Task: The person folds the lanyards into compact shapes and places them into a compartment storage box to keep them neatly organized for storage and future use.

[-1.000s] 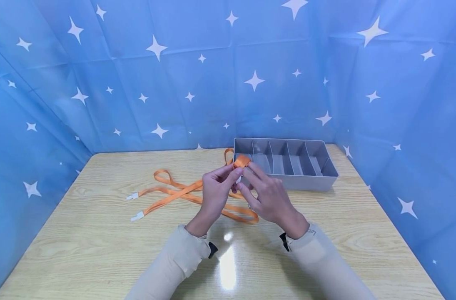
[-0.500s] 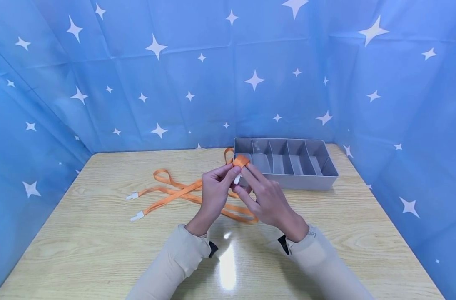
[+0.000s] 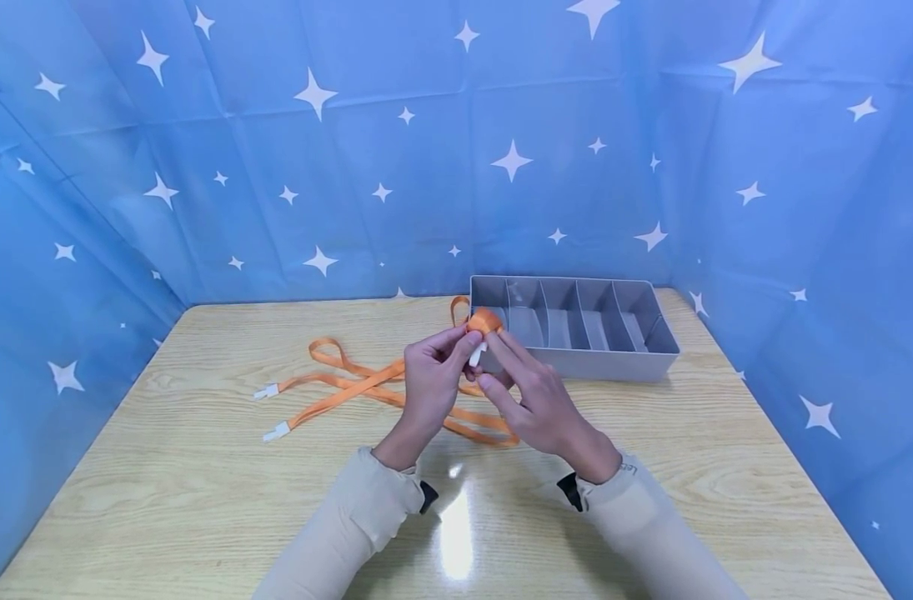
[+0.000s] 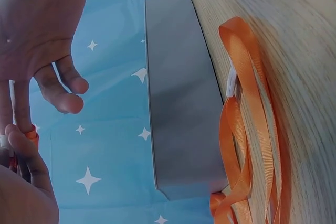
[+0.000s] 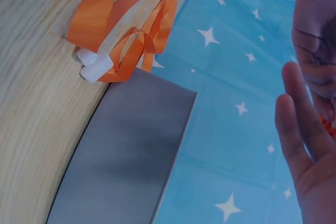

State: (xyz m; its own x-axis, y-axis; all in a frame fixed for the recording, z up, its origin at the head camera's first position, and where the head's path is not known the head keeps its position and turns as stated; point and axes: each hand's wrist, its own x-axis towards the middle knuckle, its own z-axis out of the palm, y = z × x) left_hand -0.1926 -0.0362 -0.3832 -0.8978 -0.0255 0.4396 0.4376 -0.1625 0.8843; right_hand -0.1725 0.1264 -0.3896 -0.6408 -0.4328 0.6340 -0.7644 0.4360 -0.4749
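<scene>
My left hand (image 3: pixel 432 375) pinches a rolled-up orange lanyard (image 3: pixel 484 320) between thumb and fingers, above the table. A white clip (image 3: pixel 477 354) hangs from the roll between the two hands. My right hand (image 3: pixel 540 398) has fairly straight fingers touching the roll's right side, its thumb just below the clip. In the left wrist view the right hand (image 4: pixel 39 30) reaches to the roll, two of its fingers held apart; the left thumb (image 4: pixel 26 153) covers most of the roll. More orange lanyards (image 3: pixel 351 387) lie crossed on the table, with white clips (image 3: pixel 276 432) at the left.
A grey divided tray (image 3: pixel 614 365) stands behind and right of the hands, its compartments visible from above. An orange lanyard loop (image 3: pixel 459 310) lies beside its left end. Wooden tabletop (image 3: pixel 163 500) surrounds everything, with a blue star-patterned curtain (image 3: pixel 426 167) along the back and sides.
The white clip shows more fully below the roll than a second ago, and the right thumb has shifted slightly down from it. The left hand, tray and loose lanyards stay in place.
</scene>
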